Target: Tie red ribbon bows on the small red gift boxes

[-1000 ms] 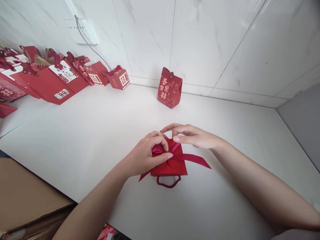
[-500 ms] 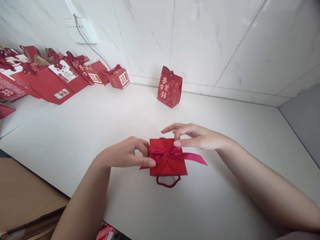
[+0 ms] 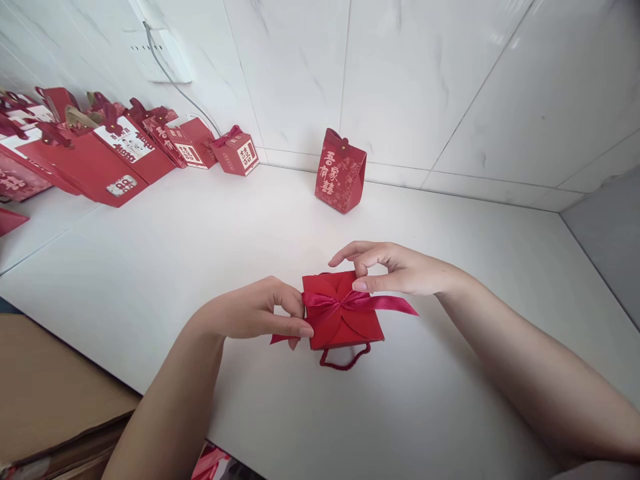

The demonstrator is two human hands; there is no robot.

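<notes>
A small red gift box (image 3: pixel 345 323) with petal-shaped flaps lies on the white table (image 3: pixel 200 267), a red cord handle (image 3: pixel 345 362) at its near edge. A magenta ribbon (image 3: pixel 385 303) is tied in a bow across its top. My left hand (image 3: pixel 260 313) pinches the left loop of the bow at the box's left side. My right hand (image 3: pixel 395 270) pinches the right part of the bow with thumb and forefinger, the other fingers raised.
A red gift bag (image 3: pixel 340 171) with gold characters stands upright near the tiled wall. Several red gift boxes (image 3: pixel 125 143) line the wall at the far left. A brown cardboard box (image 3: pixel 50 393) sits below the table's near left edge.
My left hand uncovered the box top and moved to its left side, showing the tied bow. Both hands now pull the loops outward, and the box has turned slightly.
</notes>
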